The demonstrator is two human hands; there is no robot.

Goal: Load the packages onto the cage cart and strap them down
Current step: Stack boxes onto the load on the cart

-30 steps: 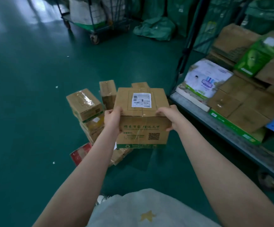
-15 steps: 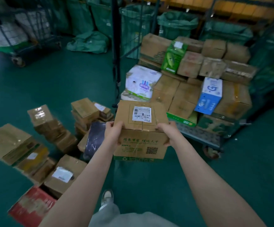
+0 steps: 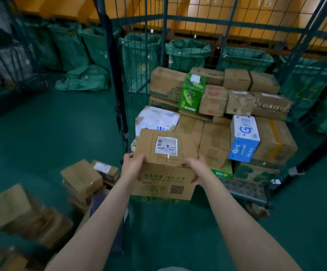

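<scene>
Green warehouse floor (image 3: 51, 133): box brought up to the cart

Left hand (image 3: 133, 166) and right hand (image 3: 196, 169) grip the labelled box (image 3: 164, 153) by its sides at frame centre. The cart (image 3: 244, 189), at the right edge a second ago, now fills the view ahead. Floor boxes (image 3: 81, 178) have slid lower left. Placing likely comes next.

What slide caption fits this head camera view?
Left hand and right hand hold a labelled cardboard box before the cage cart stacked with packages; more boxes lie on the floor.
</scene>
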